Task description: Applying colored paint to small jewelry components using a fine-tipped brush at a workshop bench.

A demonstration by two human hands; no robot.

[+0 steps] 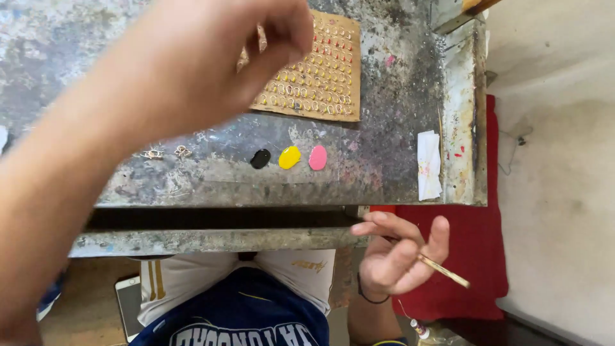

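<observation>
Low in the frame, nearest the body, the right hand (394,259) hangs just below the table's front edge, palm up, its fingers loosely curled around a thin pale wooden stick (443,270) that pokes out toward the lower right over a red cloth (483,256). A white phone (128,304) lies at the lower left beside the lap. Above that runs the worktable (384,173), a worn grey slab, mottled and flecked with old paint, with a shallow slot along its front. On it sit three glossy oval blobs of paint in a row: black (260,158), yellow (289,157) and pink (318,157), close together but apart. Left of them lie two small metal pieces (168,153). Further up, a brown cardboard sheet (330,70) carries rows of little loops, some red, some yellow. The left hand (256,38) fills the upper left, blurred, raised over the sheet, fingertips pinched narrowly on something tiny; what it is I cannot tell
</observation>
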